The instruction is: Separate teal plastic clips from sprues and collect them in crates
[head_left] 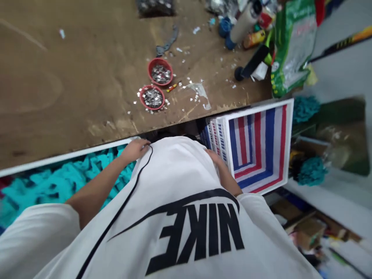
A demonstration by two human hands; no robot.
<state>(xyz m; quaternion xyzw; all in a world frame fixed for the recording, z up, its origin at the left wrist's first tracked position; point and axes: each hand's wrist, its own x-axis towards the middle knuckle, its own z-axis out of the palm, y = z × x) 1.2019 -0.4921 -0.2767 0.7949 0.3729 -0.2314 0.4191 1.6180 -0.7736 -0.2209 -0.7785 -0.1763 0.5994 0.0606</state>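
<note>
My left hand point(136, 150) is at the corner of a white-rimmed box point(87, 149) full of teal pieces point(72, 178), right beside my white shirt point(174, 166). Its fingers are curled, and what they hold, if anything, is hidden. On the other side, my right hand point(213, 157) hangs between the shirt and a stack of white-edged boxes point(217, 135). The shirt covers part of that hand, so its fingers barely show. A box lined with red, white and blue stripes point(270, 143) leans out from the stack, its inside facing up.
On the wooden table point(58, 77) two red bowls point(160, 71) hold small shiny bits, with more bits scattered around. A grey-white cylinder point(244, 25), an orange can point(254, 38) and a green bag point(293, 46) crowd its right end. Teal bunches point(312, 170) lie farther right.
</note>
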